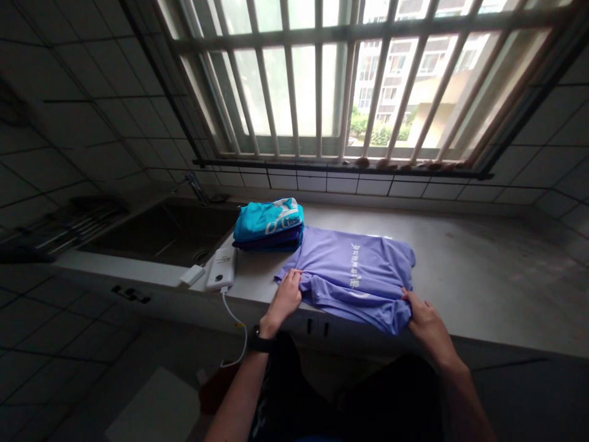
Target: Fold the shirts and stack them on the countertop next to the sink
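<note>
A lavender T-shirt with white lettering lies spread on the counter, its near side folded over and drooping past the front edge. My left hand pinches the shirt at its near left corner. At the near right corner, my right hand grips the cloth between thumb and fingers. Just behind my left hand sits a stack of folded clothes, turquoise with white print on top and dark blue beneath. The stack touches or nearly touches the shirt's far left corner.
A white power bank with a cable hanging off the edge lies left of the stack, beside a small white box. Farther left is a sink with a faucet. A barred window rises behind the counter.
</note>
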`<state>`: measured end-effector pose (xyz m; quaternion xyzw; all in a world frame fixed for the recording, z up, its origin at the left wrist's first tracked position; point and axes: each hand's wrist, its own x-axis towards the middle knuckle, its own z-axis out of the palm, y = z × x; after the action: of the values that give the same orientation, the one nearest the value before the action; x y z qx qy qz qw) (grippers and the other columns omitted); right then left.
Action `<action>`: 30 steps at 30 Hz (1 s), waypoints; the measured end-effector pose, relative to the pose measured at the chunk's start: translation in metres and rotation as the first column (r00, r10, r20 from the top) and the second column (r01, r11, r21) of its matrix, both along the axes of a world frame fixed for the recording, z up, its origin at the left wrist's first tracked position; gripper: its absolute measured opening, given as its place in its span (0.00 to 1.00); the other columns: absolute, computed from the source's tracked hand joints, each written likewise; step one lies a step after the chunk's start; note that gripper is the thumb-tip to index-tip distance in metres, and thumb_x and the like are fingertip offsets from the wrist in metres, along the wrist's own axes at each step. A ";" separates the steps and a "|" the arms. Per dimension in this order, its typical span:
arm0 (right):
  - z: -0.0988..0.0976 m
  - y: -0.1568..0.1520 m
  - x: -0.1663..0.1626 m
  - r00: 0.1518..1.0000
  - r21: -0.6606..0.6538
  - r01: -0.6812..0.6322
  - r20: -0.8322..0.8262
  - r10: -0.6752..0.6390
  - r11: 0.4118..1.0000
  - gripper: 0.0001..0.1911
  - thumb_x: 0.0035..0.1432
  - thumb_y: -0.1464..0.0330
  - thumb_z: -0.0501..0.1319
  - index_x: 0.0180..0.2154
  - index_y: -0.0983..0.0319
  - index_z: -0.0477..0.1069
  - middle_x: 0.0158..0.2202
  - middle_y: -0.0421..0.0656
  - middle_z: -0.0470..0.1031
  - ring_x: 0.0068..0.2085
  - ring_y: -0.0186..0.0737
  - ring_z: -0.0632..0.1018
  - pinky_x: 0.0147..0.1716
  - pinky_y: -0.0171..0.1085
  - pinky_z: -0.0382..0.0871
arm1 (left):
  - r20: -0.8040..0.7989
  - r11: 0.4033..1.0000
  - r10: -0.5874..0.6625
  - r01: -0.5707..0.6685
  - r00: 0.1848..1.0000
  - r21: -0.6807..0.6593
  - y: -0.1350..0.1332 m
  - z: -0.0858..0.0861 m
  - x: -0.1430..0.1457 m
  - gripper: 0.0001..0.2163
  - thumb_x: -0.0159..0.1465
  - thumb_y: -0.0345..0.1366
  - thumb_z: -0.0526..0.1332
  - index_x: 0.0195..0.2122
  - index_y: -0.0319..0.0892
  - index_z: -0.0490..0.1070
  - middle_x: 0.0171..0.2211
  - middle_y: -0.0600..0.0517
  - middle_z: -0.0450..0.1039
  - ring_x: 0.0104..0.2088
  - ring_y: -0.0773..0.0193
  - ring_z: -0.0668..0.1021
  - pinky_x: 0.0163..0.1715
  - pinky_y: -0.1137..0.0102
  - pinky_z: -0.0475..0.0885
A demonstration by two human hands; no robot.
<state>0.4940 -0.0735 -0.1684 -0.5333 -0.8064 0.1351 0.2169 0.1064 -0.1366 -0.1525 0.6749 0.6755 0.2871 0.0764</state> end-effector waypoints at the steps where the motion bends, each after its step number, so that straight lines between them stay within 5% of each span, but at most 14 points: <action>1: 0.003 0.007 -0.003 1.000 0.001 0.019 0.025 -0.019 1.000 0.31 0.55 0.79 0.50 0.60 0.61 0.68 0.53 0.52 0.80 0.51 0.50 0.82 0.64 0.55 0.63 | -0.014 1.000 0.006 -0.006 1.000 0.003 -0.002 0.000 0.002 0.23 0.55 0.16 0.48 0.48 0.40 0.69 0.52 0.42 0.71 0.56 0.57 0.74 0.62 0.58 0.69; 8: 0.047 0.081 -0.009 0.994 -0.127 -0.087 0.058 0.095 0.988 0.31 0.51 0.81 0.51 0.55 0.64 0.74 0.55 0.52 0.79 0.55 0.47 0.80 0.57 0.41 0.72 | -0.209 0.987 0.152 -0.158 0.966 -0.013 -0.012 0.007 0.031 0.21 0.60 0.18 0.49 0.52 0.36 0.69 0.52 0.38 0.73 0.54 0.53 0.76 0.59 0.58 0.70; 11: 0.060 0.074 -0.017 0.983 -0.041 -0.141 0.114 0.145 0.989 0.29 0.52 0.81 0.51 0.53 0.64 0.75 0.63 0.53 0.71 0.62 0.49 0.74 0.62 0.44 0.67 | -0.273 0.979 0.184 -0.202 0.944 -0.040 -0.028 0.009 0.049 0.19 0.64 0.21 0.50 0.54 0.36 0.68 0.53 0.38 0.74 0.54 0.52 0.76 0.56 0.58 0.71; 16: 0.038 0.009 -0.062 0.951 -0.013 0.124 0.287 -0.115 0.992 0.28 0.67 0.65 0.52 0.66 0.61 0.65 0.66 0.58 0.66 0.64 0.58 0.71 0.59 0.53 0.69 | -0.290 0.982 0.120 -0.157 0.949 -0.108 -0.052 0.021 0.062 0.16 0.64 0.26 0.54 0.52 0.42 0.70 0.58 0.43 0.72 0.57 0.52 0.74 0.55 0.58 0.70; 19: 0.019 -0.001 -0.084 0.926 0.010 0.143 0.352 -0.137 0.990 0.28 0.68 0.60 0.53 0.67 0.60 0.65 0.67 0.60 0.63 0.67 0.64 0.66 0.60 0.59 0.65 | -0.228 0.974 0.155 -0.187 0.961 -0.125 -0.045 0.030 0.052 0.15 0.66 0.29 0.55 0.52 0.44 0.72 0.55 0.45 0.74 0.53 0.54 0.76 0.53 0.59 0.71; 24: 0.008 0.035 -0.084 0.948 0.016 0.083 0.307 -0.084 0.996 0.28 0.70 0.60 0.50 0.66 0.62 0.66 0.68 0.63 0.62 0.67 0.67 0.65 0.59 0.63 0.63 | -0.237 0.989 0.142 -0.147 0.961 -0.001 -0.025 0.019 0.037 0.20 0.68 0.35 0.58 0.61 0.50 0.70 0.66 0.46 0.65 0.66 0.48 0.65 0.63 0.52 0.63; 30: 0.027 0.106 -0.075 0.952 -0.086 -0.050 0.297 0.074 0.995 0.26 0.67 0.68 0.51 0.64 0.65 0.68 0.67 0.61 0.63 0.67 0.61 0.66 0.62 0.59 0.62 | -0.258 0.994 0.083 -0.100 0.963 -0.054 -0.036 0.016 0.062 0.21 0.70 0.44 0.56 0.63 0.48 0.69 0.64 0.43 0.67 0.61 0.47 0.69 0.61 0.50 0.65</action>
<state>0.4194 0.0327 -0.1415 -0.5300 -0.8405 0.0905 0.0671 0.1680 -0.1728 -0.1362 0.6714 0.7194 0.1783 -0.0021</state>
